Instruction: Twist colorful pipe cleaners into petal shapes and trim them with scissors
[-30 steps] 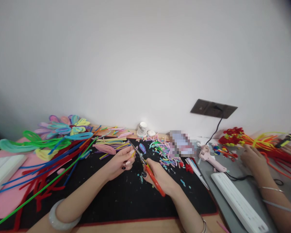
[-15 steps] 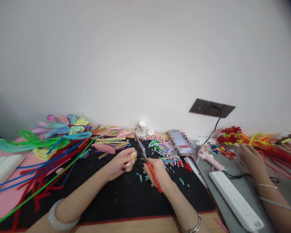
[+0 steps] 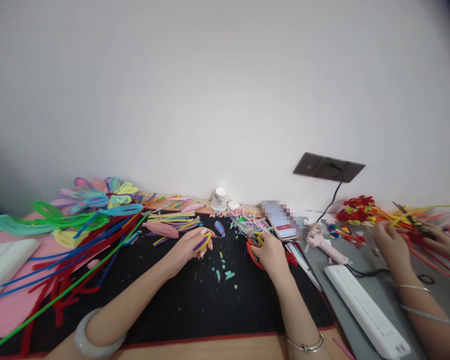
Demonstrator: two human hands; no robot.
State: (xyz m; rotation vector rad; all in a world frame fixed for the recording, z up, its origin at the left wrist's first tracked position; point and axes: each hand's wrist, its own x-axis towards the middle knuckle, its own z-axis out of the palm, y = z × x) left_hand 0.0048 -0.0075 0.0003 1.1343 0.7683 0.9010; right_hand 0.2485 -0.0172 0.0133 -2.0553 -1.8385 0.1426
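Black mat | left hand: strips | right hand: at scissors | phone text illegible

The left hand pinches a yellow-and-purple piece — a blue-purple loop lies at its two o'clock. At its three o'clock, the right hand touches red-handled scissors, blades toward eleven — a phone lies at that hand's one o'clock, a pink glue gun at three, a co-worker's hands beyond.
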